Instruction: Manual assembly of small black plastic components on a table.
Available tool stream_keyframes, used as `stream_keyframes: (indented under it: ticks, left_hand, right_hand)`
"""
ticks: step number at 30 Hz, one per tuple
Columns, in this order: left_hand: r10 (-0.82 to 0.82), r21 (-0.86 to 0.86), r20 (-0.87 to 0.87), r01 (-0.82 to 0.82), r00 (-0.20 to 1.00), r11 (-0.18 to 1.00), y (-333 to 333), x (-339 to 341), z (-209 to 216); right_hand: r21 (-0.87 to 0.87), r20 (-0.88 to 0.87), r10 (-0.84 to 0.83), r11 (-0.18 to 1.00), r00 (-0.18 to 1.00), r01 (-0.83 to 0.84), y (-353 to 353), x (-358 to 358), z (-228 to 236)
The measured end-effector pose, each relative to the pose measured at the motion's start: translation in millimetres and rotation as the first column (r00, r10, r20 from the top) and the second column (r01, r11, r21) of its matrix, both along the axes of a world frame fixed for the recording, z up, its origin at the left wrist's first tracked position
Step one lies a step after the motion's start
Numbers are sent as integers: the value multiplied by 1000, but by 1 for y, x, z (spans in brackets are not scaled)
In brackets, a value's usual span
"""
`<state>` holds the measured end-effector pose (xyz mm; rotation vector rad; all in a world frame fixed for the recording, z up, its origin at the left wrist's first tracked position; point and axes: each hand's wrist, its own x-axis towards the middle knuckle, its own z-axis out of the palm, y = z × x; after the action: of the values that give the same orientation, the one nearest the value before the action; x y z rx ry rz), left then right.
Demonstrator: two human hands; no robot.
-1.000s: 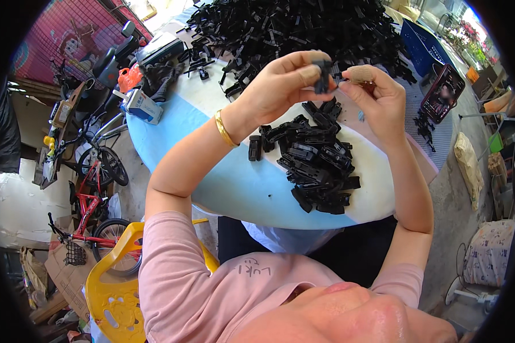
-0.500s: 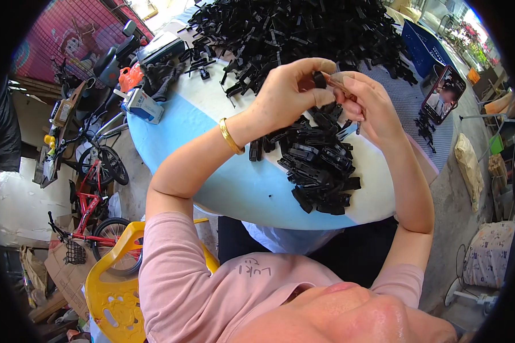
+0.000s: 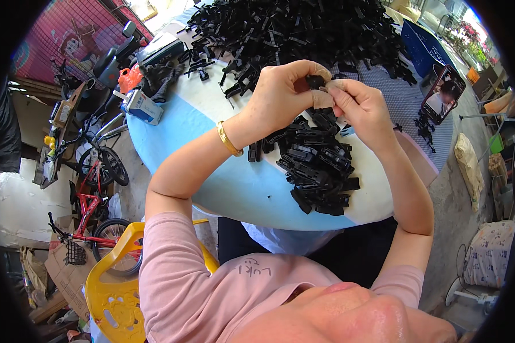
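Observation:
Between the thumb and fingers of my left hand (image 3: 280, 97) is a small black plastic part (image 3: 315, 82), partly hidden by the fingers. My right hand (image 3: 365, 111) is closed in a pinch against the part's right side; whatever its fingertips grip is covered. Tan tape wraps some fingertips on both hands. Below them, on the near side of the round table (image 3: 229, 188), lies a small heap of black plastic pieces (image 3: 320, 163). A far larger pile of loose black parts (image 3: 303, 34) covers the table's far side.
A blue plastic basket (image 3: 420, 48) and an upright phone (image 3: 443, 94) stand at the right, with a few black pieces (image 3: 425, 130) beside the phone. On the left are a blue-and-white carton (image 3: 143, 106) and an orange-red bag (image 3: 130, 77). A yellow chair (image 3: 111, 286) is near my left arm.
My right hand has drawn in toward the left, its fingers now pinched closer together at the black part. The left hand has shifted only slightly.

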<state>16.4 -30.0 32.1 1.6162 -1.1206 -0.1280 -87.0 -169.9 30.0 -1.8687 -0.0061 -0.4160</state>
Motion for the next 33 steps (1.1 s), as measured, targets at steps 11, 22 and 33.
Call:
stream_keyframes:
  ticks: [11,22,33]
  left_hand:
    - [-39,-105,7,40,999,994,0,0,2]
    - [47,-102,138,-33,989,994,1,-6,4]
    - [17,80,377,-51,926,995,9,-11,19]
  right_hand:
    - [-108,133,28,994,991,-13,-2,-3,4]
    - [-130,114,-5,991,993,20,2,-4,5]
    - [150,-137,57,988,989,-36,-51,12,11]
